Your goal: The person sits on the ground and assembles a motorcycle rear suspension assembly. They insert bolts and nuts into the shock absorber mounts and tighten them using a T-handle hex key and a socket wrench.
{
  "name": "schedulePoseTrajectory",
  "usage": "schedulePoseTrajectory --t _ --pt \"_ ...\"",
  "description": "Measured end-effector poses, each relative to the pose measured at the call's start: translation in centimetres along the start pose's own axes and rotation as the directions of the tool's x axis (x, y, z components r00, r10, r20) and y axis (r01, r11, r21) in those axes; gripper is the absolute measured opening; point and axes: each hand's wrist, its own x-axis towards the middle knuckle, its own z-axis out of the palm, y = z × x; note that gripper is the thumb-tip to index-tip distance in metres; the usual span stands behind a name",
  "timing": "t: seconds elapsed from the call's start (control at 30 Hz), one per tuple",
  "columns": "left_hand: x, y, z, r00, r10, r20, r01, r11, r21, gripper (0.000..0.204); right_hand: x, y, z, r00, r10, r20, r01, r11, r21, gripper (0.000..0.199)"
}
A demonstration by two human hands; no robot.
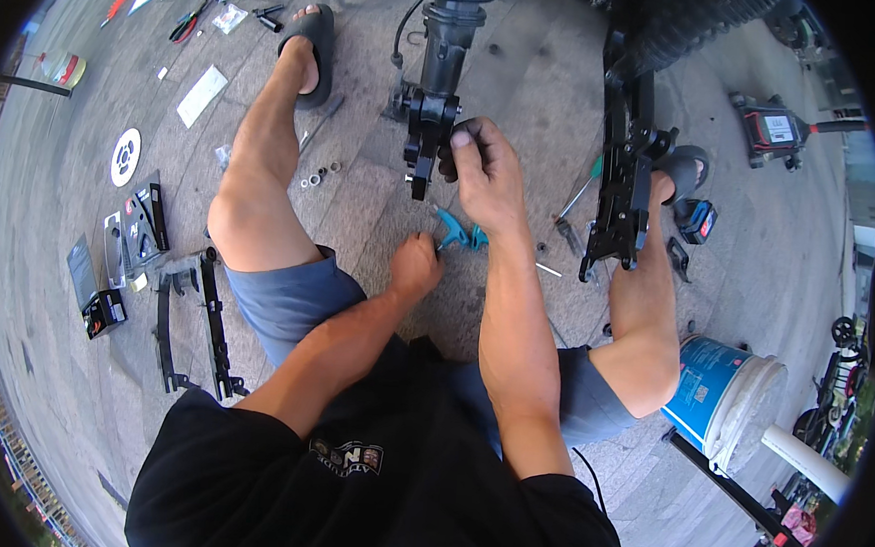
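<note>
A black clamp-like bracket (427,133) hangs at the lower end of a dark shock absorber or fork leg (446,48), with bolts showing at its sides. My right hand (485,176) is closed at the bracket's right side, thumb and fingers pressed together; what they pinch is hidden. Lower down, near the ground, my left hand (418,264) has its fingers curled at the stem of a teal T-handle hex key (450,227). Another teal handle (479,238) lies just right of it, under my right forearm.
Right of my hands a long black metal arm (620,184) hangs down. Washers (315,179) and a screwdriver (579,197) lie on the paving. A blue-and-white bucket (725,399) stands by my right knee, black frame parts (216,325) left, a floor jack (772,132) far right.
</note>
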Motion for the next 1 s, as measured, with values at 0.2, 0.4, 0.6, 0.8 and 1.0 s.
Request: schedulePoseTrajectory --t 0.2,0.4,0.6,0.8,1.0 --pt "0.4 4.4 -4.2 0.973 0.048 -0.225 -0.106 0.962 -0.251 0.019 -1.7 2.4 -2.3 0.958 0.010 -0.288 -0.078 0.971 -0.226 0.032" --pt "1.5 10.8 -9.1 0.884 0.199 -0.424 -0.347 0.887 -0.306 0.012 -3.6 3.8 -3.4 0.965 0.253 -0.076 -0.203 0.895 0.398 0.039" --pt "1.9 13.2 -11.5 0.856 0.186 -0.483 -0.422 0.792 -0.442 0.025 -1.1 1.4 -3.6 0.973 0.229 0.023 -0.171 0.652 0.739 0.027" --pt "-0.1 11.5 -11.0 0.877 0.187 -0.442 -0.407 0.779 -0.477 0.026 0.5 0.0 -4.3 0.947 0.308 0.097 -0.291 0.686 0.667 0.028" --pt "-1.0 7.4 -12.4 0.986 -0.093 -0.138 -0.068 0.532 -0.844 0.014 2.2 -0.3 -5.4 0.886 0.407 0.224 -0.448 0.624 0.640 0.022"
